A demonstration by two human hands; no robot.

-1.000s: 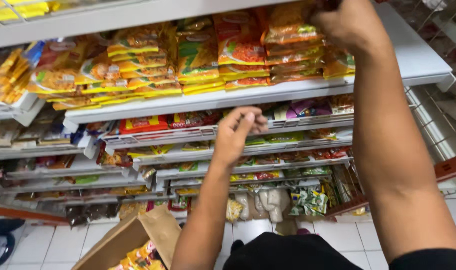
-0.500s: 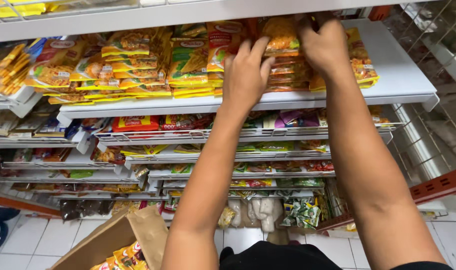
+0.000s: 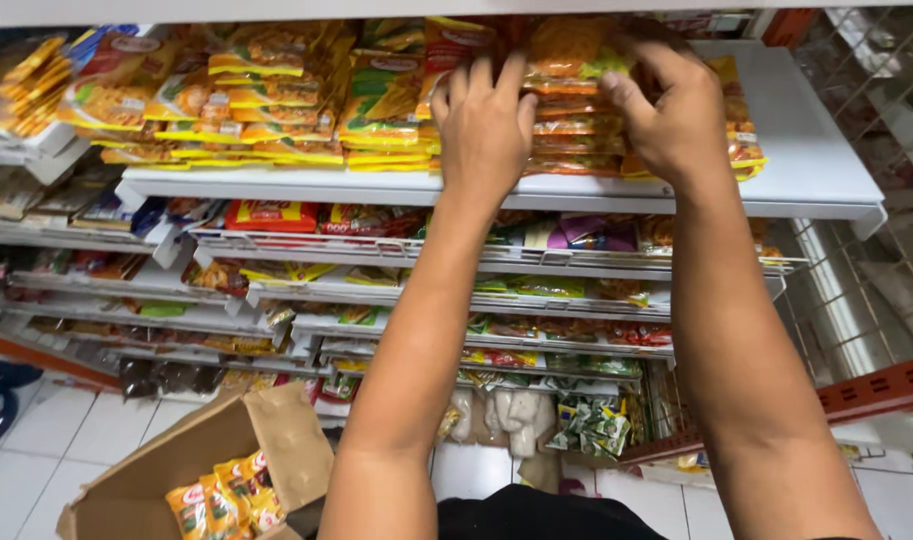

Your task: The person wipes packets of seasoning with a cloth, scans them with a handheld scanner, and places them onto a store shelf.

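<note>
- Head view looks down my arms at a white shelf (image 3: 816, 160) stacked with flat orange and yellow packets.
- My left hand (image 3: 483, 125) lies flat, fingers spread, against the stack of orange packets (image 3: 566, 130) near the shelf's front edge, pressing rather than gripping.
- My right hand (image 3: 676, 115) curls over the top packet (image 3: 566, 50) of that stack, fingers hooked on its upper edge; it looks like a hold on that one packet, though the thumb side is hidden.
- As I judge it, the step in hand is seating that packet squarely on its pile; next calls for steadying the pile with the left while the right lets go without dragging packets forward.
- Right end of the shelf is bare; the left part carries more yellow packets (image 3: 266, 100) in leaning piles.
- Lower shelves (image 3: 496, 265) hold other snack packs, too small to tell apart.
- On the floor at lower left, an open cardboard box (image 3: 226, 450) holds several upright yellow-orange packets (image 3: 216, 500), with room left inside it.
</note>
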